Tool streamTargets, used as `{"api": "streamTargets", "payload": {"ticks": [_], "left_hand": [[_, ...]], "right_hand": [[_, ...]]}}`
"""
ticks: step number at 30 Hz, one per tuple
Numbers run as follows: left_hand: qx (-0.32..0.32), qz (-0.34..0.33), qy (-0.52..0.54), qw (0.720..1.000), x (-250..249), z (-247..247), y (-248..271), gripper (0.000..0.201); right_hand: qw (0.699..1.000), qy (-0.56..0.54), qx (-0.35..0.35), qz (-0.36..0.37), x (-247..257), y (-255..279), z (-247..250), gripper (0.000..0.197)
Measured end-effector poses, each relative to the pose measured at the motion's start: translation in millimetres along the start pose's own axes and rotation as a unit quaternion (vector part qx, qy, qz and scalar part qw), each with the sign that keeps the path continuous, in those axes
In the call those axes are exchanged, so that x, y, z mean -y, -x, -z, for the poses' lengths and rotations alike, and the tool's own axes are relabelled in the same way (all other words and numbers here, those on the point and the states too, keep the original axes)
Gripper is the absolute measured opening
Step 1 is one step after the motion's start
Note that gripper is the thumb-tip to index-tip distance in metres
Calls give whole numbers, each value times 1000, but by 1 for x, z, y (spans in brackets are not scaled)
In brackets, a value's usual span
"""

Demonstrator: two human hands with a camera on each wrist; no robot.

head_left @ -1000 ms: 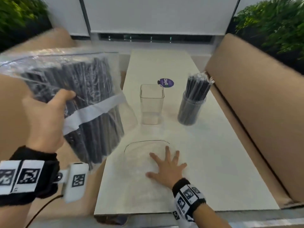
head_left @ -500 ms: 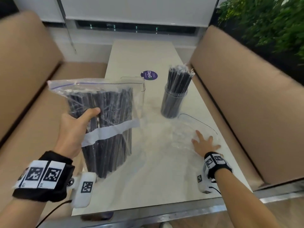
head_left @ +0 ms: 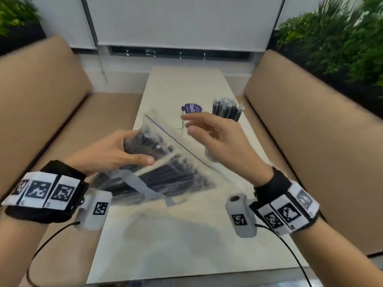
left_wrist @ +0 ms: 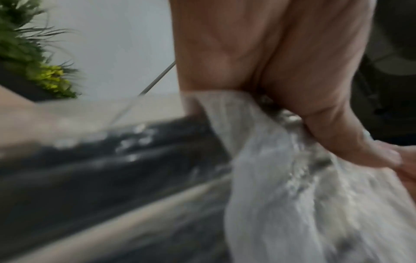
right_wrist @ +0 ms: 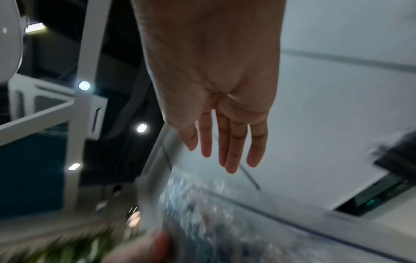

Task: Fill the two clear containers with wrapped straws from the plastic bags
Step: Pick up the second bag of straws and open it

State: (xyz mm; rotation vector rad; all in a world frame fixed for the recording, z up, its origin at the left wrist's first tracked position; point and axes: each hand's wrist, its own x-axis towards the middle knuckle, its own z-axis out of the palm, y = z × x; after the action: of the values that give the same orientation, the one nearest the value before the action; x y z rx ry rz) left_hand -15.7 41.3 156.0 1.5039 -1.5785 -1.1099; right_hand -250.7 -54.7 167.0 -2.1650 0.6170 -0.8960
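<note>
My left hand (head_left: 124, 150) grips a clear zip bag of black wrapped straws (head_left: 163, 168), tilted over the near middle of the table with its zip edge up and to the right. In the left wrist view the thumb (left_wrist: 337, 135) presses the bag (left_wrist: 281, 178). My right hand (head_left: 209, 133) hovers open just right of the bag's top edge, fingers straight in the right wrist view (right_wrist: 225, 142), touching nothing. Behind it a clear container full of black straws (head_left: 227, 109) stands at the back right. The empty clear container (head_left: 178, 121) is mostly hidden behind the bag and hand.
The narrow white table (head_left: 186, 235) runs between two tan bench seats (head_left: 51, 112). A round purple sticker (head_left: 191, 107) lies on the table beyond the containers. Green plants (head_left: 335, 44) stand behind the right bench.
My left hand brought the bag from upright at the left down to a tilt over the table's middle. My right hand left the table at the right and rose to the bag's top edge.
</note>
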Motion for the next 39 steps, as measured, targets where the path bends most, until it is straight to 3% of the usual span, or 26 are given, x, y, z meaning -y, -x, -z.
{"api": "streamTargets", "payload": {"ticks": [3,6,7,9,10,11,13,17,23,26,31,39], "left_hand": [[40,7,-54,998,-13,10,-2,45],[2,6,-82,997,-8,17,2,51],[-41,1,-98,994,-4,19,5,59],[-208,-11,-132,969,-3,17,13,66],[-283,-26,-112,952,-5,12,17,59],[-317,-43,-57,946,-8,7,20,50],[-304,-54,42,950,-14,-5,22,40],[-338,-32,39,940,-13,-13,18,39],[-339,9,70,938,-15,-7,19,35],[-303,33,69,950,-23,-6,17,29],[-244,50,61,966,-32,1,18,21],[-229,23,88,969,-29,-2,23,12]], "right_hand": [[992,45,107,41,5,-16,-32,8],[994,42,87,47,4,-26,-52,19],[997,18,71,33,5,-27,-56,17],[996,-74,45,-6,8,-30,-63,5],[993,-110,31,-25,10,-30,-68,10],[991,-128,23,-33,13,-30,-74,15],[991,-129,25,-29,16,-30,-88,19],[983,-161,56,-64,20,-31,-100,26],[930,-308,154,-128,21,-34,-84,23],[917,-336,145,-159,17,-37,-85,12],[907,-358,122,-183,11,-39,-85,15],[916,-346,107,-174,20,-36,-79,18]]}}
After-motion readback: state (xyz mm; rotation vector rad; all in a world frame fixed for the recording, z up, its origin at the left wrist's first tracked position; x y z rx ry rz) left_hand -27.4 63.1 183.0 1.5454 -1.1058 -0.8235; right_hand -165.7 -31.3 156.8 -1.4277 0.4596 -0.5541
